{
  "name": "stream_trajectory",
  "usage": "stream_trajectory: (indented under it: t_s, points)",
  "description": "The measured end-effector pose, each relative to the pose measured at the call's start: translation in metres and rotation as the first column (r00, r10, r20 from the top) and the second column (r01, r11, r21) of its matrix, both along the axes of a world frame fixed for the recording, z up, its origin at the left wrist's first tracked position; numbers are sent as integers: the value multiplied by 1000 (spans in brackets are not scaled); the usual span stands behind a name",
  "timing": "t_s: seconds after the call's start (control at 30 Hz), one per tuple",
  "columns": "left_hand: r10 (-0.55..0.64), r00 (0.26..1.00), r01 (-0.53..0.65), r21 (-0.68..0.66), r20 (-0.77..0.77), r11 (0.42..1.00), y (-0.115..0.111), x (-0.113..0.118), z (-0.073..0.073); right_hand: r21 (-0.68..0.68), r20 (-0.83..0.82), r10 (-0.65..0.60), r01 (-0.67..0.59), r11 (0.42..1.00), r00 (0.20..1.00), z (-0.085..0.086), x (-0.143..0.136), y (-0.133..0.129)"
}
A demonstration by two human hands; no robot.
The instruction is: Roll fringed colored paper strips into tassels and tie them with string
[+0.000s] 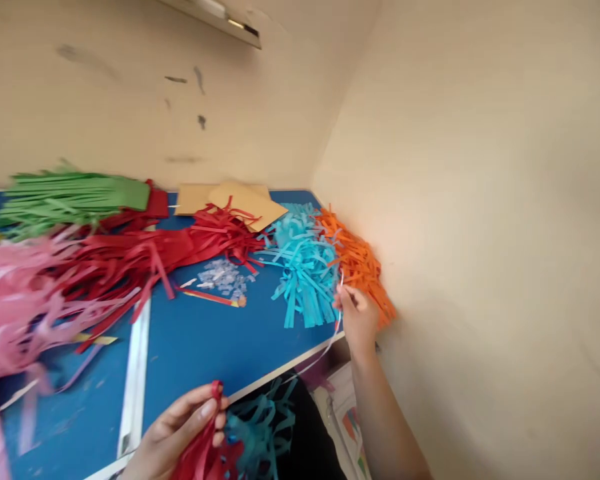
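My left hand [185,427] is closed on a red paper tassel [205,447], pinching its looped top at the table's near edge. Raised over the right end of the table, my right hand [361,317] pinches a thin white string [333,339], which curves down to the left toward my lap. Just behind that hand lie a turquoise fringed paper bundle [305,267] and an orange fringed bundle [360,263]. Loose turquoise paper strips [263,423] rest on my lap beside the red tassel.
On the blue table [205,353] are red fringed paper [170,247], green fringed paper [80,197] and pink fringed paper [10,300]. Yellow-orange sheets [240,197], small clear plastic pieces [225,277] and a pencil [210,297] lie farther back. A wall [480,200] borders the right side.
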State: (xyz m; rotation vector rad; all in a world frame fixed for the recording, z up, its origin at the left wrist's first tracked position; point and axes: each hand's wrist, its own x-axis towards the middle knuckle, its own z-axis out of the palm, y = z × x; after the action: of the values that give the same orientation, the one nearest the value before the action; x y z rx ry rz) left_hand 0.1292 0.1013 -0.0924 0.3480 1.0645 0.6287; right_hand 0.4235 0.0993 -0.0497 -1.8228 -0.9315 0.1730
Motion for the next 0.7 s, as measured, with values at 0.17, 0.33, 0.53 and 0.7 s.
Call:
stream_trajectory:
  t_s: [0.17, 0.33, 0.53, 0.7]
  points:
    - [47, 995, -49, 24, 84, 998, 5, -1, 11, -68, -186, 685, -704, 707, 705, 3, -109, -30]
    - [62, 993, -68, 51, 96, 996, -2, -15, 8, -62, -198, 686, -707, 704, 700, -1, -136, -30]
    - [-12, 999, 4, 201, 40, 979, -5, -18, 12, -116, -133, 754, -766, 633, 643, 3, -135, -25]
    - [17, 947, 186, 591, -321, 785, -8, -16, 18, -169, -163, 811, -825, 539, 562, 4, -138, -27]
